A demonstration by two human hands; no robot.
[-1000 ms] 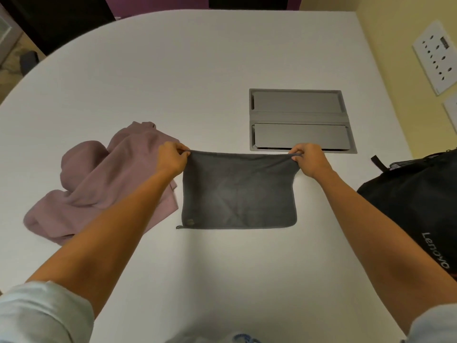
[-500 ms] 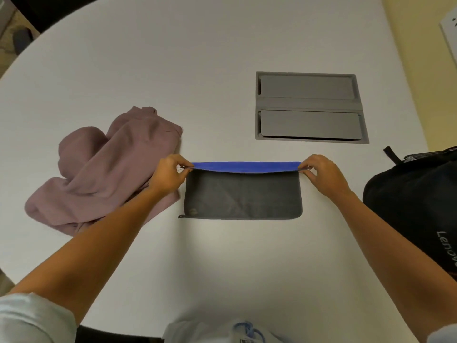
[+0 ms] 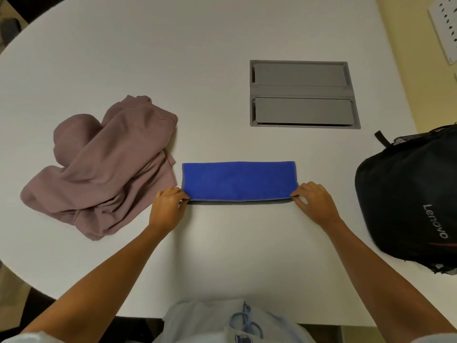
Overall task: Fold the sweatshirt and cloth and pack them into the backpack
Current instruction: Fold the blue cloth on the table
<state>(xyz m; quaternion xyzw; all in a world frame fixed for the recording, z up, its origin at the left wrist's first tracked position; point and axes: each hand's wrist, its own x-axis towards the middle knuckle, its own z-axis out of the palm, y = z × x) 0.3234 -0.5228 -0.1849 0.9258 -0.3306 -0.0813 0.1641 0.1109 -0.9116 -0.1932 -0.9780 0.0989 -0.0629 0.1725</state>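
Cloth (image 3: 238,180): lies flat on the surface (image 3: 197,58), folded in half, blue side up; a thin grey edge of the lower layer shows along the near side.
Cloth position: centre of the surface, between the sweatshirt and the backpack, on the near side of the grey hatch.
Left hand (image 3: 167,209): pinches the near left corner of the cloth, thumb and fingers curled on the edge.
Right hand (image 3: 315,203): pinches the near right corner of the cloth in the same way.
Sweatshirt (image 3: 103,167): mauve, crumpled in a loose heap to the left; its right edge lies just beside the cloth's left end, contact cannot be told.
Backpack (image 3: 410,196): black, white lettering on its front, on the right edge of the surface, apart from the cloth; whether it is unzipped cannot be told.
Hatch (image 3: 303,92): grey, two flaps, set into the surface beyond the cloth.
Wall (image 3: 405,53): yellow, at far right, with a white socket panel (image 3: 445,28).
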